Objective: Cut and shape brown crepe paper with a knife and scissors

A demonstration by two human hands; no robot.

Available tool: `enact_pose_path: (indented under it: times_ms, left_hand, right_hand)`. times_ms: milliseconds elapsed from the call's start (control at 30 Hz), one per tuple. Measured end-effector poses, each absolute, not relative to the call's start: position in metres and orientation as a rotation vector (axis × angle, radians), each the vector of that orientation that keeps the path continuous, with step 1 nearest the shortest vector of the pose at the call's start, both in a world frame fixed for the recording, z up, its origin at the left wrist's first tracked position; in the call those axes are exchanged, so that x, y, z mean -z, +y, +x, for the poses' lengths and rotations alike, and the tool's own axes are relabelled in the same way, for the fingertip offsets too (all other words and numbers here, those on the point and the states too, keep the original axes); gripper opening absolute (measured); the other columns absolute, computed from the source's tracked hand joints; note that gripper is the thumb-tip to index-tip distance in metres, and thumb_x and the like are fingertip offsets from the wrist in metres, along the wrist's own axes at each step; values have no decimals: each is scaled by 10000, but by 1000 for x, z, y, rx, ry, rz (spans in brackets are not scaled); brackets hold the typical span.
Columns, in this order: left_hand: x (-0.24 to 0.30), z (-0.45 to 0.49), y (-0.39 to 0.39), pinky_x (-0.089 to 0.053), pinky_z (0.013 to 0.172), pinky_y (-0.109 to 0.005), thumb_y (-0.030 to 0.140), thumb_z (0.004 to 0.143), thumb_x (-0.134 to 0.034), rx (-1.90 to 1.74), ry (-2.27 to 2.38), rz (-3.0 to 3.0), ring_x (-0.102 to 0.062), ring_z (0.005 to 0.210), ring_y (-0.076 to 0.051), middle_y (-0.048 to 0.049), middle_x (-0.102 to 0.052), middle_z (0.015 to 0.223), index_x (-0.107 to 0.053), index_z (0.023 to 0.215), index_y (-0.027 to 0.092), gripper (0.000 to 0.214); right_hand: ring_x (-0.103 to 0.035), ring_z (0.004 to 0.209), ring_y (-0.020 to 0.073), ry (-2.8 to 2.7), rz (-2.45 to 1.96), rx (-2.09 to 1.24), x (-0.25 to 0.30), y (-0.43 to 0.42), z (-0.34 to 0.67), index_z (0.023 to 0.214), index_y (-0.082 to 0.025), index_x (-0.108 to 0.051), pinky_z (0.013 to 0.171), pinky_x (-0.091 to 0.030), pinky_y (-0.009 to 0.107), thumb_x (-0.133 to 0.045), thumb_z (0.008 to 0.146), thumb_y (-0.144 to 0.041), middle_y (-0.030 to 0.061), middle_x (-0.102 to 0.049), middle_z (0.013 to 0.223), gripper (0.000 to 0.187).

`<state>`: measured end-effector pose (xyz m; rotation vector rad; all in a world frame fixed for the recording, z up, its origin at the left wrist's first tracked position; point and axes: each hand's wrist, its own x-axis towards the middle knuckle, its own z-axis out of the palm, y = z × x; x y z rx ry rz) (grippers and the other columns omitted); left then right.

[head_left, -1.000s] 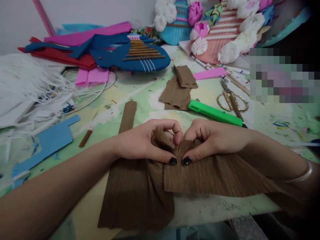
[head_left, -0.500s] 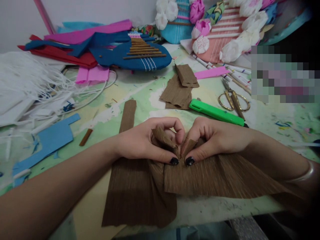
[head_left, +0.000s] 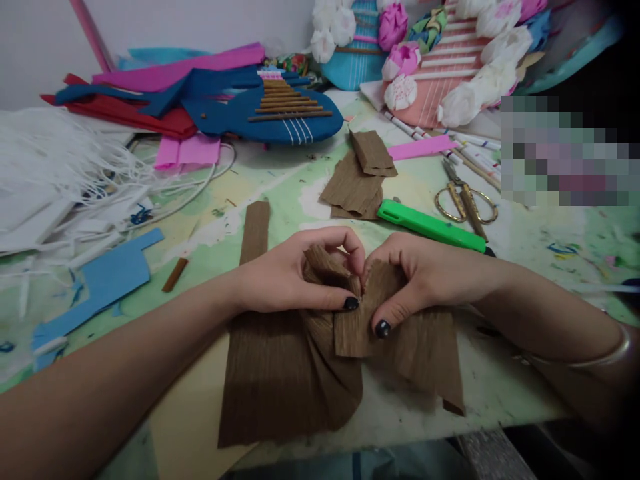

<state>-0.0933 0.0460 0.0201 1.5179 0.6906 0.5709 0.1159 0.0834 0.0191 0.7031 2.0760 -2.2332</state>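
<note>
At the near edge of the tabletop (head_left: 500, 393) the brown crepe paper (head_left: 280, 380) overhangs slightly, with bare surface to its right. Both forearms reach in from the near corners and meet at the middle. Left hand (head_left: 290, 277) and right hand (head_left: 425, 273) have their fingers closed on the paper's gathered top, thumbs pressed down on it, knuckles nearly touching. Just beyond lie a brown strip (head_left: 255, 232), a green cutter (head_left: 430, 227) and scissors (head_left: 465, 200); farther off, folded brown pieces (head_left: 357, 180) and coloured paper (head_left: 200, 100) crowd the far side.
</note>
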Motion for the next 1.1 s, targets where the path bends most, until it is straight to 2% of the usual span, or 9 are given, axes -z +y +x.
enact_pose_path:
  times_ms: [133, 300, 567, 800, 1100]
  left_hand:
    - [-23, -93, 47, -424, 623, -207, 180, 664, -781, -543, 750, 1681, -549, 707, -96, 22, -588, 823, -535, 882, 162, 330]
    - [-30, -89, 44, -410, 620, -224, 239, 620, -811, -440, 866, 1820, -523, 731, -122, 23, -566, 848, -535, 863, 179, 373]
    - [-26, -88, 42, -430, 617, -213, 148, 694, -738, -402, 802, 1705, -564, 733, -115, 32, -567, 804, -499, 887, 189, 310]
    - [-23, -91, 44, -435, 597, -194, 136, 709, -739, -444, 711, 1643, -583, 712, -105, 30, -578, 765, -498, 892, 174, 305]
    - [-22, -90, 43, -463, 630, -213, 117, 724, -726, -446, 655, 1581, -635, 722, -122, -3, -641, 793, -500, 913, 165, 298]
  right_hand:
    - [-653, 707, 104, 2133, 704, 2178, -18, 85, 115, 841, -150, -732, 663, -510, 191, -775, 687, -192, -17, -736, 806, 165]
    - [-624, 656, 103, 2094, 664, 2065, -20, 85, 115, 800, -120, -744, 600, -474, 187, -752, 705, -223, -5, -727, 739, 141]
    - [-612, 654, 102, 2104, 644, 2092, -17, 84, 116, 828, -115, -744, 616, -468, 201, -716, 733, -187, 0, -715, 727, 123]
    - [-613, 656, 103, 2094, 587, 2159, -15, 84, 115, 807, -114, -748, 643, -482, 212, -716, 759, -242, 9, -719, 716, 140]
    - [-650, 748, 116, 2148, 514, 2161, -16, 85, 112, 853, -111, -755, 709, -511, 216, -721, 747, -182, 35, -747, 821, 132]
